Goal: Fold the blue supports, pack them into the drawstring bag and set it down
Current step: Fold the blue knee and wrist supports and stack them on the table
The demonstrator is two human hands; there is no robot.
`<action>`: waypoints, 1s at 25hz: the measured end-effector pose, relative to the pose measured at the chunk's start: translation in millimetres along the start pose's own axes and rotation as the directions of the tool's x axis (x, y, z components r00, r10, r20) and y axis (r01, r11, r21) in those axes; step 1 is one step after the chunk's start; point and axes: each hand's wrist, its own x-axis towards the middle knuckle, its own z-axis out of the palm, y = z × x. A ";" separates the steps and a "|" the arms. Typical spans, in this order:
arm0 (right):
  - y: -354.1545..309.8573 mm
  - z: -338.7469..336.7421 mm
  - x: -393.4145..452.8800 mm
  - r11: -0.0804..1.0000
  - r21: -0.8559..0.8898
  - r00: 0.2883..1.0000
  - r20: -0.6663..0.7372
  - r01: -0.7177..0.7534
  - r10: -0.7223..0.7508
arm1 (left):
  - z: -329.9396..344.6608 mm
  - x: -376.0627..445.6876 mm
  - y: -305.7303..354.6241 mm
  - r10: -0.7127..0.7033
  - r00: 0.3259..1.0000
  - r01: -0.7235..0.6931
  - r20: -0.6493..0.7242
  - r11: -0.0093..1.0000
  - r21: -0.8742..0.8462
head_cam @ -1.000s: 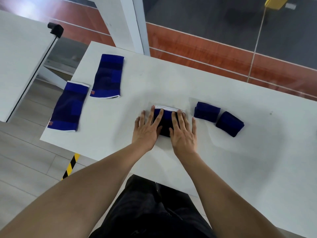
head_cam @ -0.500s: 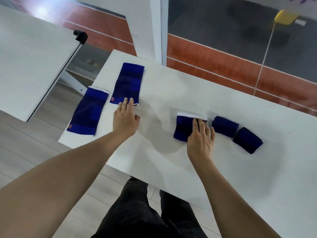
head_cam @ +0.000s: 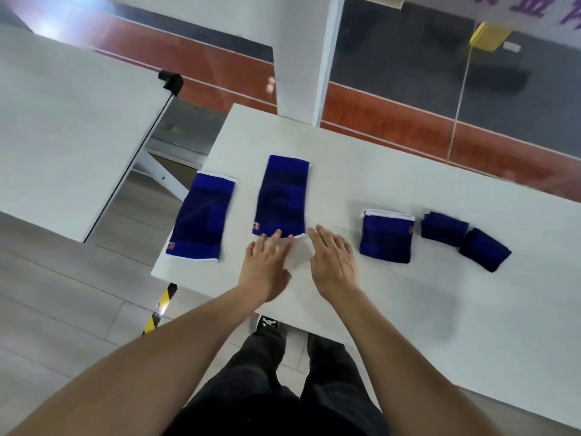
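Small orange marks are seen on three blue supports (head_cam: 282, 196), and purple characters on a far sign (head_cam: 531, 7); none can be read.

The supports (head_cam: 283, 196) are deep blue with darker navy blocks; the flat ones have a white edge and a small orange mark near one end. The surface (head_cam: 408, 297) is plain white. The floor (head_cam: 47, 294) is pale grey, with a yellow-and-black striped strip (head_cam: 162, 306). Beyond lie red-brown bands with white lines. The trousers (head_cam: 267, 398) are black.
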 end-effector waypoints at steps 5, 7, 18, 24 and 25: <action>-34.8 27.7 -6.5 0.999 -0.048 0.991 0.132 -0.014 0.020 | 7.0 -31.9 -31.2 0.153 0.988 -0.153 -0.001 0.984 -0.095; -39.4 32.8 -11.3 0.998 -0.053 0.992 0.116 -0.040 0.046 | 0.2 -36.5 -56.0 0.175 0.977 -0.190 -0.123 0.974 -0.123; -54.9 36.8 -19.0 0.971 -0.133 0.978 -0.087 -0.200 0.189 | -2.4 -51.9 -131.4 -0.058 0.977 0.052 -0.207 0.998 -0.034; -104.4 56.8 -20.3 0.996 -0.066 0.998 -0.037 -0.054 0.052 | 18.7 -75.6 -95.1 0.095 0.989 -0.098 -0.117 0.995 -0.027; -107.7 60.3 -23.3 0.996 -0.061 0.998 0.004 -0.070 0.070 | 15.6 -74.7 -96.3 0.093 0.987 -0.103 -0.127 0.992 -0.067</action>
